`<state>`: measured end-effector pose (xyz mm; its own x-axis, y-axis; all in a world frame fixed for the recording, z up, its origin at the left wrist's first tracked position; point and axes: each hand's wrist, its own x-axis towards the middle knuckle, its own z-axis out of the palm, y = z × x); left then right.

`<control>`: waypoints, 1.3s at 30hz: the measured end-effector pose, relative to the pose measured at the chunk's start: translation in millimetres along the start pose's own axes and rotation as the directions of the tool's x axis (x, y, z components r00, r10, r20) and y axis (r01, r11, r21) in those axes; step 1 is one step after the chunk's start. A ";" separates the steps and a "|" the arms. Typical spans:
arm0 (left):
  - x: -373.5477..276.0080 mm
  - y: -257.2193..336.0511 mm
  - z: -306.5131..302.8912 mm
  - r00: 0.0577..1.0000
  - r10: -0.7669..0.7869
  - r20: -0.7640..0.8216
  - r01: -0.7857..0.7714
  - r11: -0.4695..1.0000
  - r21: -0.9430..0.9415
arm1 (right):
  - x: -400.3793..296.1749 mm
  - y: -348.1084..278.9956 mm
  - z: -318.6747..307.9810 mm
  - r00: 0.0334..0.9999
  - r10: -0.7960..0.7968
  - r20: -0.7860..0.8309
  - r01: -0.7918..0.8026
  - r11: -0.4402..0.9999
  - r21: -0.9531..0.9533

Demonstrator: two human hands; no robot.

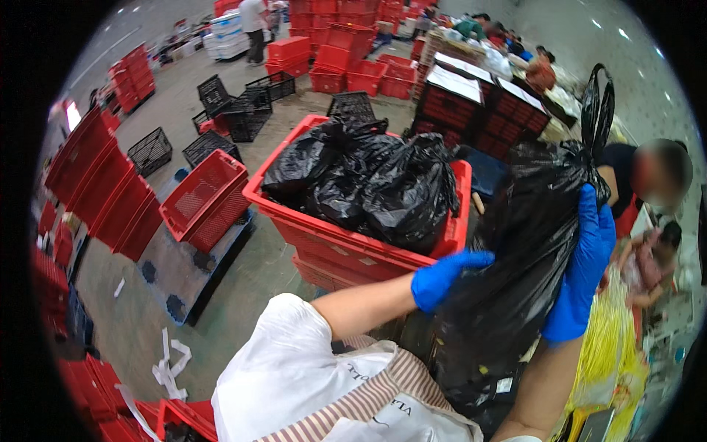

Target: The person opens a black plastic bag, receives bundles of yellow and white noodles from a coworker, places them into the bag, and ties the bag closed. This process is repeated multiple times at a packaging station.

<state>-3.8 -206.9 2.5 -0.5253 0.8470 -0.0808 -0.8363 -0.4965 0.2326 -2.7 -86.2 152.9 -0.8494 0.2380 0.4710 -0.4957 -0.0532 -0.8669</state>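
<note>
A full black plastic bag (513,237), knotted at the top with loops standing up, hangs upright between my gloved hands. My right hand (585,265), in a blue glove, is closed around the bag just below its knot. On the bag's left side lies my left hand (450,276), also blue-gloved; whether its fingers grip the plastic or only press against it cannot be told. Left of the bag stands a red plastic crate (353,248), stacked on another, with several knotted black bags (381,182) filling it.
An empty red crate (204,204) rests on a blue pallet (182,276) at the left, beside tall stacked red crates (105,188). Black crates (237,110) lie on the floor behind. Co-workers (646,243) are at the right, near yellow strands (607,326). White strips (171,364) lie lower left.
</note>
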 end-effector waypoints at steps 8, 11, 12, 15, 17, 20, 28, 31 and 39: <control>-102.3 221.4 -16.5 0.576 0.813 0.088 -0.377 0.169 0.911 | -34.6 72.1 -51.9 0.990 -0.044 0.136 0.114 0.819 -0.562; -124.1 253.6 -37.6 0.332 0.942 0.055 0.689 -0.282 0.668 | -103.8 121.8 -121.8 0.960 0.267 -0.083 -0.275 0.839 -0.471; -116.6 261.4 -65.3 0.354 0.933 0.065 0.752 -0.326 0.574 | -136.0 150.5 -159.8 0.940 0.304 -0.155 -0.338 0.770 -0.541; -76.2 282.5 -174.7 0.276 0.944 -0.180 0.866 -0.163 0.473 | -216.4 184.8 -218.6 0.903 0.284 -0.323 -0.430 0.630 -0.647; -60.3 275.4 -181.6 0.123 0.954 -0.275 0.833 0.052 0.551 | -274.6 180.6 -231.7 0.847 0.210 -0.489 -0.511 0.578 -0.637; -133.8 275.4 -147.0 0.294 0.945 -0.143 0.818 -0.171 0.549 | -289.9 150.1 -199.6 0.712 0.270 -0.648 -0.617 0.682 -0.393; 56.0 87.5 -37.1 0.672 0.381 0.636 -0.232 -0.706 0.669 | -313.2 203.2 -236.6 0.697 0.116 -0.707 -0.716 0.146 -0.682; 91.2 -1.9 -57.5 0.912 0.138 0.386 -0.261 -0.532 0.806 | -334.9 205.5 -253.3 0.685 0.135 -0.716 -0.683 0.461 -0.566; 135.8 -172.3 -73.2 0.941 -0.337 -0.019 0.036 0.044 0.998 | -347.2 149.4 -238.3 0.672 -0.109 -0.732 -0.597 0.504 -0.624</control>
<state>57.5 -20.3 -119.6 -0.2160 0.9609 -0.1730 0.1014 0.1983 0.9749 261.4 54.3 -179.0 -0.3841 0.8759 0.2920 0.3709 0.4360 -0.8200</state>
